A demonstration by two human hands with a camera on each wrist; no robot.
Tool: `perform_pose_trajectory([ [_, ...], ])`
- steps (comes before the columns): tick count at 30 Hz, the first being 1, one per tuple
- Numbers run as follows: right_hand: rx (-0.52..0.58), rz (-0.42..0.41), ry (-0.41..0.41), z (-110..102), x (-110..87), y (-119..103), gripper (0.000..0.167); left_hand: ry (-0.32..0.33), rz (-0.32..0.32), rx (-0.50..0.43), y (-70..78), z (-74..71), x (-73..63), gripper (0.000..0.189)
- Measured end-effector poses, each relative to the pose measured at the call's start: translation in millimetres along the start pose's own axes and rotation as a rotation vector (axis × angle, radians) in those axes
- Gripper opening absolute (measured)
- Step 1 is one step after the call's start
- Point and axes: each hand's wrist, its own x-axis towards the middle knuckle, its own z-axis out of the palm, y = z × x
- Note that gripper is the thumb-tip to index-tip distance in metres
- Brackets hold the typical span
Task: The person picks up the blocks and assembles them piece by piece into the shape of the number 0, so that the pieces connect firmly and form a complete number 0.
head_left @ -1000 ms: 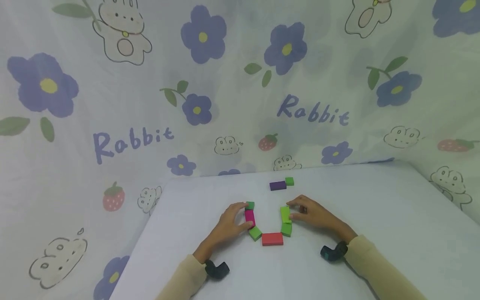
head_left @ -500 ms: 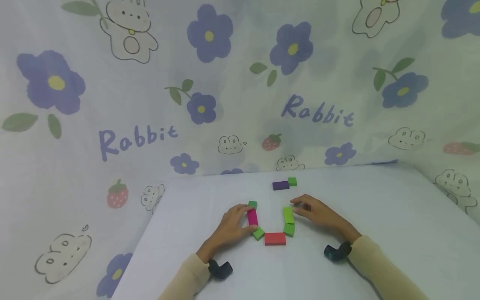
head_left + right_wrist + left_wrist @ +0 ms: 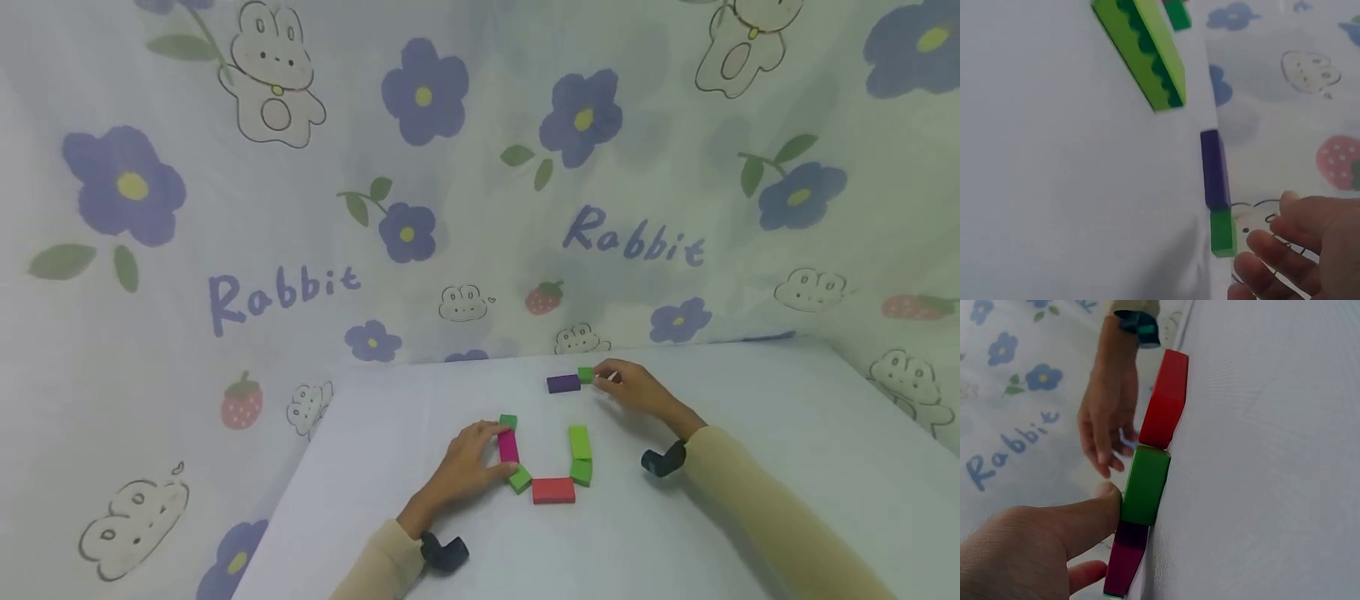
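In the head view my left hand (image 3: 467,467) rests against a short row of blocks at left. Its fingertips touch near the join of a small green block (image 3: 508,422) and a magenta block (image 3: 508,447). The thumb lies at another green block (image 3: 520,479); the left wrist view also shows the thumb against this green block (image 3: 1146,485). Farther back, my right hand (image 3: 636,389) reaches a small green block (image 3: 586,375) beside a purple block (image 3: 563,383). In the right wrist view, its loosely bent fingers are spread beside that green block (image 3: 1223,232), not wrapped around it.
A red block (image 3: 553,491) lies at the near end of the U-shaped layout. On its right side are a green block (image 3: 581,472) and a light green block (image 3: 580,442). A patterned curtain (image 3: 480,192) stands behind the white table (image 3: 420,392).
My right hand has left the light green block and moved back to the small green block by the purple one. The left hand stays at its row, its thumb now at the lower green block.
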Motion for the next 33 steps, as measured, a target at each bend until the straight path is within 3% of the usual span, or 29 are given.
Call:
perform_pose_trajectory([
  [3,-0.081,-0.015,-0.017,-1,16.2,5,0.028,0.015,0.005,-0.002,0.8,2.1,0.0,0.065],
  [9,-0.196,0.048,-0.105,5,31.1,17,0.036,-0.004,0.015,-0.003,1.5,8.2,-2.5,0.066],
  [13,-0.203,0.067,-0.144,5,32.4,16,0.034,-0.012,0.009,0.010,2.9,7.8,-3.5,0.065],
  [17,-0.177,0.044,-0.118,1,32.6,10,0.032,0.003,-0.006,0.026,2.2,2.6,-3.6,0.065],
  [33,-0.017,0.046,-0.058,-19,-8.4,13,0.032,-0.011,-0.029,0.011,4.4,-2.1,-1.3,0.065],
])
